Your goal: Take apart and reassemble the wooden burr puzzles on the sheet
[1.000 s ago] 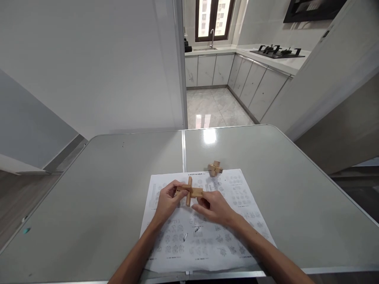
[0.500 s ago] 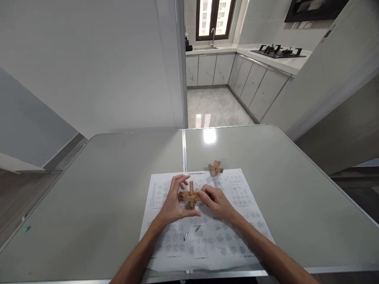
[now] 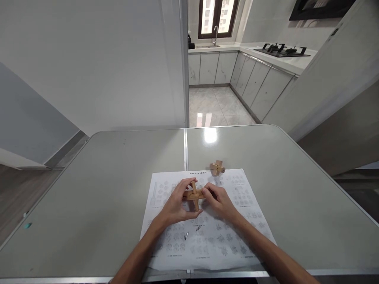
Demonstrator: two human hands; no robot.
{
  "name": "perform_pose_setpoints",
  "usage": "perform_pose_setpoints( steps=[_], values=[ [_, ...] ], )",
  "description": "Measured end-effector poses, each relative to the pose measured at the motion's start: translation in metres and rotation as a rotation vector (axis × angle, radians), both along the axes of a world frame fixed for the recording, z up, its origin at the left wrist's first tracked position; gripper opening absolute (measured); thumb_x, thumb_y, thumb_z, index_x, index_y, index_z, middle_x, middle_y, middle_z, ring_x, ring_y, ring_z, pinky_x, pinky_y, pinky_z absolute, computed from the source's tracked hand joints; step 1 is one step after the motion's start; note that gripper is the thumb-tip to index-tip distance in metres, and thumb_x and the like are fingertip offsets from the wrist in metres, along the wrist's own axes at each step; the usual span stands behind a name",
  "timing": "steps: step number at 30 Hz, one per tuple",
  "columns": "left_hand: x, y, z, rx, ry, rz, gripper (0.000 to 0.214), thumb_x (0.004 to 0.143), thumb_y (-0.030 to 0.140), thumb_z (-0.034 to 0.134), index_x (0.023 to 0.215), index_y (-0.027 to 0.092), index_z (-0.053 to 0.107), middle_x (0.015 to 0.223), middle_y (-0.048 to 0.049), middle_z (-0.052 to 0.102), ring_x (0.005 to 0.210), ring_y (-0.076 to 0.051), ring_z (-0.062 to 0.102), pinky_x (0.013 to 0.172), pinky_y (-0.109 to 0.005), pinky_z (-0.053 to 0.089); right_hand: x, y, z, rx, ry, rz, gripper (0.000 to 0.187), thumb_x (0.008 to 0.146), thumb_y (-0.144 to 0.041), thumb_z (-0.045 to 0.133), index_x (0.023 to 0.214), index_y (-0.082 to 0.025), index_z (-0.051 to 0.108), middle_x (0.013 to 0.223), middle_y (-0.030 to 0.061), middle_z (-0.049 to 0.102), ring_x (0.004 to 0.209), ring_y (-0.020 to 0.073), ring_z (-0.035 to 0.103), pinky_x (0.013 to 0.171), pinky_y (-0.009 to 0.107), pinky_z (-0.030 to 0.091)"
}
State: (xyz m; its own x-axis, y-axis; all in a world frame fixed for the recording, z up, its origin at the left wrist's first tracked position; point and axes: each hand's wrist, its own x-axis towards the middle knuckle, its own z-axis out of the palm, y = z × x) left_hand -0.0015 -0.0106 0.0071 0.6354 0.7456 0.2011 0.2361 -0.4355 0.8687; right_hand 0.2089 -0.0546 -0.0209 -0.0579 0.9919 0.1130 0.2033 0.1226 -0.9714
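Observation:
A cross-shaped wooden interlocking puzzle (image 3: 194, 195) is held between my two hands, above a printed sheet (image 3: 211, 250). My left hand (image 3: 174, 206) curves around its left side, with the fingertips at the top end of the upright bar and the thumb at the bottom end. With thumb and fingers, my right hand (image 3: 218, 200) pinches the right end of the crosswise bar. Fingers cover parts of both bars. Beyond my hands, a second wooden puzzle (image 3: 217, 168) rests at the sheet's far edge.
Two small shiny scraps (image 3: 186, 236) lie on the sheet. The sheet is on a grey-green table (image 3: 89, 205) with a metal seam down its middle. A small teal bit (image 3: 27, 225) is near the left edge. Behind the table stand a white wall and a kitchen.
My left fingers and thumb have closed in on the upright bar's ends, where they were spread apart before. The held puzzle has tilted slightly. The view has shifted a little.

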Motion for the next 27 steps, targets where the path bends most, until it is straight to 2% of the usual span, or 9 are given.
perform_pose_setpoints(
  steps=[11,20,27],
  values=[
    [-0.003,0.001,-0.002,0.127,0.023,0.038,0.09,0.066,0.044,0.099,0.141,0.03,0.051,0.13,-0.0105,0.063,0.113,-0.03,0.064,0.099,-0.046,0.055,0.005,-0.001,0.004,-0.157,0.115,0.16,0.048,0.106,-0.061,0.049,0.075,-0.024,0.048,0.056,-0.0064,0.044,0.049,0.0128,0.036,0.049,0.028,0.028],
    [-0.003,0.001,-0.004,0.207,0.034,0.073,0.092,0.064,0.055,0.098,0.14,0.031,0.051,0.125,-0.0089,0.065,0.109,-0.03,0.066,0.095,-0.046,0.057,-0.003,-0.003,0.005,-0.219,0.208,0.097,0.05,0.102,-0.065,0.055,0.076,-0.023,0.052,0.06,-0.0054,0.047,0.053,0.013,0.039,0.053,0.028,0.031],
    [-0.002,0.001,-0.007,0.286,0.03,0.118,0.096,0.064,0.053,0.098,0.142,0.03,0.048,0.129,-0.0111,0.066,0.11,-0.031,0.067,0.096,-0.048,0.056,-0.009,-0.001,0.01,-0.269,0.362,0.092,0.053,0.098,-0.072,0.058,0.079,-0.023,0.051,0.057,-0.0094,0.037,0.047,0.0101,0.034,0.05,0.027,0.027]
  ],
)
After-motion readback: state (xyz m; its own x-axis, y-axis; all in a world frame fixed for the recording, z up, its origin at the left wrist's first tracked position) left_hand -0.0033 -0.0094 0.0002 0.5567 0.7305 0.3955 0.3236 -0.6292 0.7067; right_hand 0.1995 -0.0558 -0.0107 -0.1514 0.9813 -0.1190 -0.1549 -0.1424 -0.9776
